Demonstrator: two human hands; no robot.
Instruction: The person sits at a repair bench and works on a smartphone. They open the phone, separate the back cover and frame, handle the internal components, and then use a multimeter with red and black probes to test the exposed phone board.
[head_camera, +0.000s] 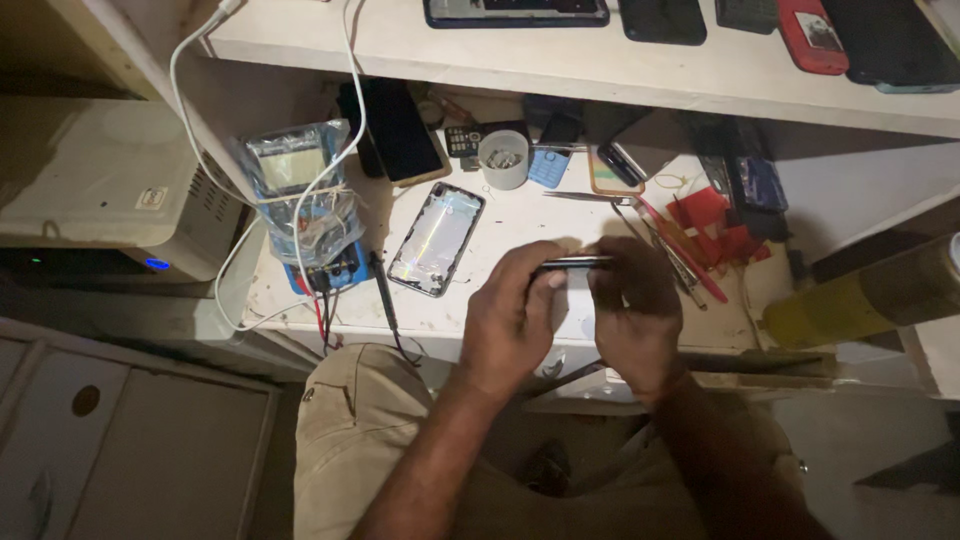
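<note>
At the far left a pale box-shaped unit (95, 190) with a small blue light is sitting beside the desk (520, 215). Next, a meter wrapped in clear plastic (300, 195) is lying on the desk, with a white cable (200, 130) looping over it. Just right of it a phone back shell (437, 239) is lying flat, shiny side up. The left hand (510, 320) is gripping the left end of a thin dark phone (572, 263) held edge-up above the desk's front edge, fingers clenched around it. The right hand (635, 310) is pinching the phone's right end, fingers closed on it. Further right, red plastic tools (705, 225) are lying scattered
</note>
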